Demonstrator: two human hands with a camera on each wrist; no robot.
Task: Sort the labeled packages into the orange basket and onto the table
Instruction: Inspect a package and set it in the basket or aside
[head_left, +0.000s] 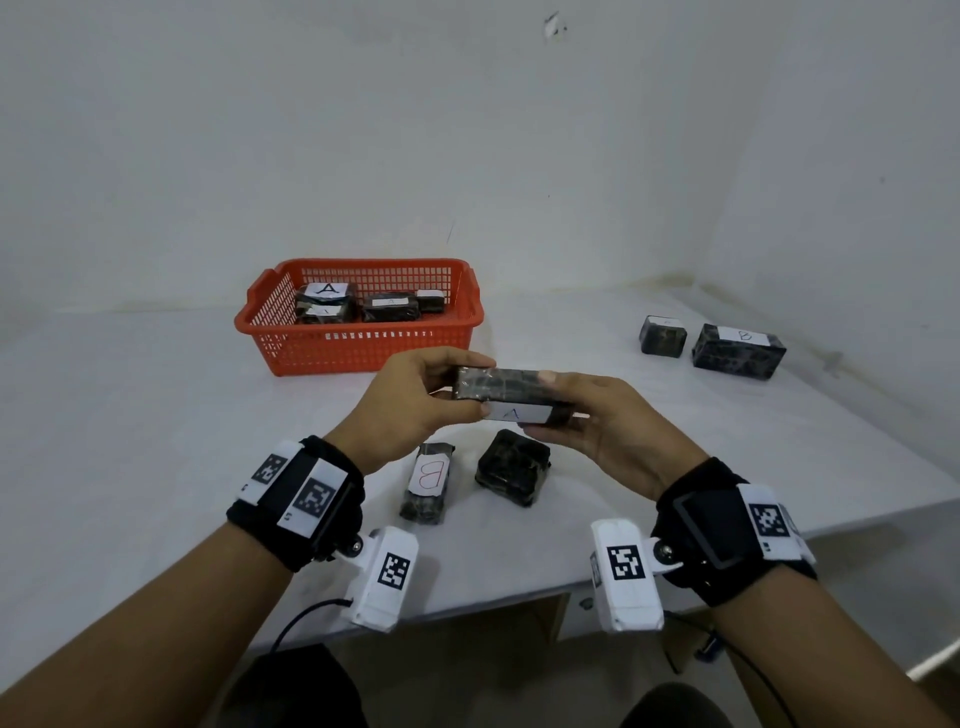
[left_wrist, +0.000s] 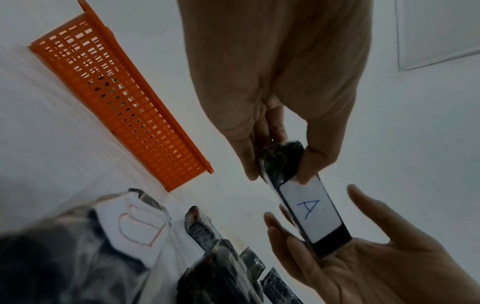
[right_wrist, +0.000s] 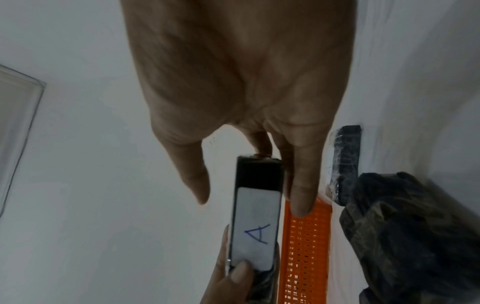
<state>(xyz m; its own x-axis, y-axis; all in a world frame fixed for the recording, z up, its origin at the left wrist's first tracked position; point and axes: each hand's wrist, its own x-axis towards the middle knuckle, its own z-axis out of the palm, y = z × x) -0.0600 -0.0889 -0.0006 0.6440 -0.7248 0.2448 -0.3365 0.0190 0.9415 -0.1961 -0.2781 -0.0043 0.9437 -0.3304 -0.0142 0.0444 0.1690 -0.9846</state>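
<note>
Both hands hold one dark wrapped package (head_left: 511, 384) above the table, its white label reading "A" (left_wrist: 310, 211). My left hand (head_left: 467, 387) pinches its left end between thumb and fingers. My right hand (head_left: 540, 405) cups the right end, fingers curled beneath and thumb on top. The orange basket (head_left: 363, 348) stands behind the hands and holds several dark packages, two showing an "A" label (head_left: 326, 289). Below the hands lie a "B" package (head_left: 428, 480) and a dark package (head_left: 513, 473) with no label showing.
Two more dark packages lie at the far right of the white table, a small one (head_left: 662, 335) and a larger one marked "B" (head_left: 737, 351). The table's front edge (head_left: 519, 597) runs just under my wrists. A wall corner closes the back right.
</note>
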